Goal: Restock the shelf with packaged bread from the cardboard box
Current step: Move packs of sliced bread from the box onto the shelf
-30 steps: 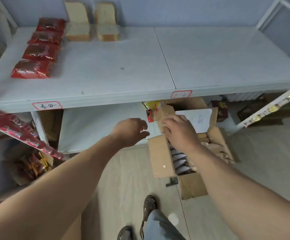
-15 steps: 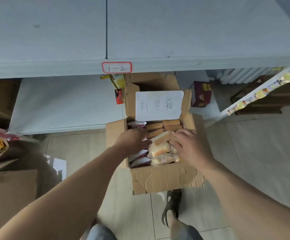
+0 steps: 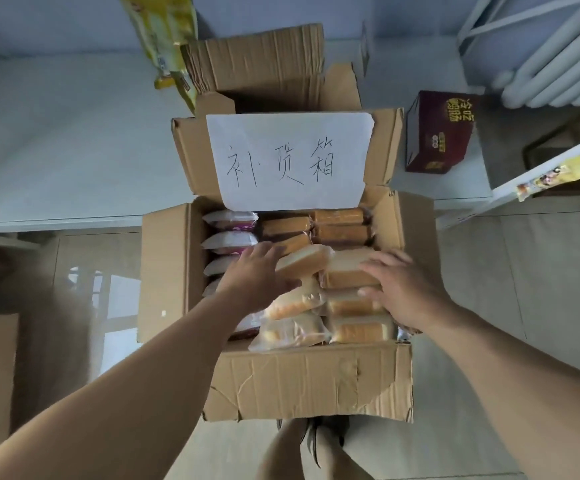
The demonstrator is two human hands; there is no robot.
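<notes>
The lower shelf (image 3: pixel 56 133) spreads pale across the top and left, with the cardboard box (image 3: pixel 309 382) standing open on the floor against its front edge. A white paper sheet (image 3: pixel 292 161) with handwritten characters covers the box's raised rear flap. Inside, packaged bread fills the right and middle, white-and-purple packets (image 3: pixel 229 220) line the left side, and dark brown loaves (image 3: pixel 340 225) sit at the back. A dark red carton (image 3: pixel 437 133) stands on the shelf to the right of the box. The left hand (image 3: pixel 257 278) grips one bread pack (image 3: pixel 302 261), fingers curled over it; the right hand (image 3: pixel 403 289) holds another bread pack (image 3: pixel 347 271), fingers on top and thumb beneath.
</notes>
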